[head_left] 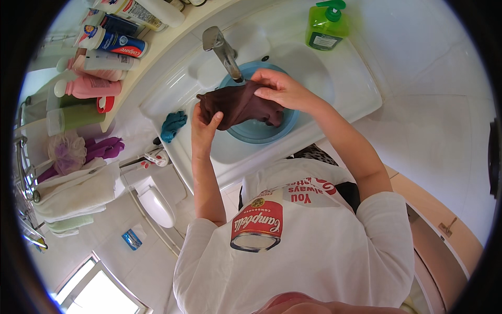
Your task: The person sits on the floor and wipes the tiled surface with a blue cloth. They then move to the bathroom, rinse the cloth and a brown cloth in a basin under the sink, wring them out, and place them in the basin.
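Note:
A dark brown cloth (239,104) is stretched between both hands above a blue plastic basin (257,138). My left hand (204,121) grips its left end, the thumb lying on top. At the upper right edge, my right hand (280,88) pinches the fabric between thumb and fingers. The lower right of the cloth hangs bunched over the basin, which holds water and stands in a white washbasin (325,74). Just behind the cloth is the spout of a metal faucet (225,55). Whether water is running cannot be told.
A teal cloth (173,125) lies on the washbasin's left rim. A green pump bottle (326,27) stands at the back right. Several bottles and tubes, among them a Colgate tube (121,43), crowd a shelf (157,49) at the upper left. Towels (78,192) hang at the left, near a toilet (157,206).

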